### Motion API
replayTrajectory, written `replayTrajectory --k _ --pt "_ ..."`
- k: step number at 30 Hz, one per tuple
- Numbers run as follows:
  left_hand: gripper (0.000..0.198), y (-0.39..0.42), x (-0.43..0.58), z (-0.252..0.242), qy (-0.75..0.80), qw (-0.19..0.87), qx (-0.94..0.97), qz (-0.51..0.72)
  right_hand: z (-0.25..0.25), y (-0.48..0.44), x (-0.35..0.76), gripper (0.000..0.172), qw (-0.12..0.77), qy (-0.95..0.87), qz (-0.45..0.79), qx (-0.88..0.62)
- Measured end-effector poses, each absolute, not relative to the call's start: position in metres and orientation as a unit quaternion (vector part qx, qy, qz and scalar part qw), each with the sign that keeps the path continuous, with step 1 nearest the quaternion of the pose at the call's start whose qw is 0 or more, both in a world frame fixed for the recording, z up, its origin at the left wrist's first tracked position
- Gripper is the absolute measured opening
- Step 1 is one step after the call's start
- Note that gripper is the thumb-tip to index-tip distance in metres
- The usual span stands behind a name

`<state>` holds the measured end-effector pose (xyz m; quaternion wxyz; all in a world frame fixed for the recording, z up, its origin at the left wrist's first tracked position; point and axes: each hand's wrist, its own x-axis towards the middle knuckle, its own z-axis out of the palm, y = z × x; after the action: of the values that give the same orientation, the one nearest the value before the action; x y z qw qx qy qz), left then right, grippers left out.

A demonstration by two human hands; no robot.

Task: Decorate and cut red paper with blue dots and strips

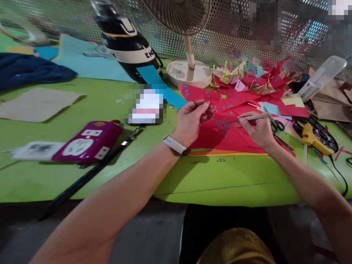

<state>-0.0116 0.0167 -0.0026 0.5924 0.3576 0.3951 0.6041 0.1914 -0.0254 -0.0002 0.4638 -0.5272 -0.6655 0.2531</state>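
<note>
Right hand [257, 128] pinching a thin tool [251, 118], tip pointing to 9 o'clock over blue dots [221, 124] on red paper [220, 141], left hand [192, 119] curling at its 9 o'clock, grasp unclear, glue gun [313, 137] lying at 3 o'clock

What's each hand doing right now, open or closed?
Left hand: fingers pinched over the red paper; what they grip cannot be told.
Right hand: closed on a thin tool.

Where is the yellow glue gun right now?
In the head view the yellow glue gun lies on a black tray at the right side of the table, just right of the scissors and the right hand holding a thin tool.
</note>
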Motion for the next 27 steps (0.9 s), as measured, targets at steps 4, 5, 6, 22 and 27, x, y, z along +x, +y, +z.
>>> replayTrajectory --k 4,5,6,22,27 --pt "0.012 0.016 -0.011 -0.003 0.398 0.591 0.357 0.604 -0.002 -0.031 0.186 0.026 0.444 -0.683 0.274 -0.511" --pt "0.012 0.017 -0.011 -0.003 0.397 0.591 0.356 0.605 -0.002 -0.031 0.185 0.025 0.441 -0.688 0.271 -0.509" --pt "0.012 0.017 -0.012 -0.003 0.396 0.591 0.357 0.606 -0.003 -0.032 0.185 0.024 0.438 -0.693 0.263 -0.509" --pt "0.009 0.017 -0.011 -0.003 0.39 0.593 0.357 0.607 -0.004 -0.038 0.183 0.018 0.405 -0.726 0.222 -0.509" --pt "0.012 0.017 -0.011 -0.003 0.395 0.592 0.361 0.603 -0.006 -0.037 0.185 0.019 0.407 -0.726 0.218 -0.51"
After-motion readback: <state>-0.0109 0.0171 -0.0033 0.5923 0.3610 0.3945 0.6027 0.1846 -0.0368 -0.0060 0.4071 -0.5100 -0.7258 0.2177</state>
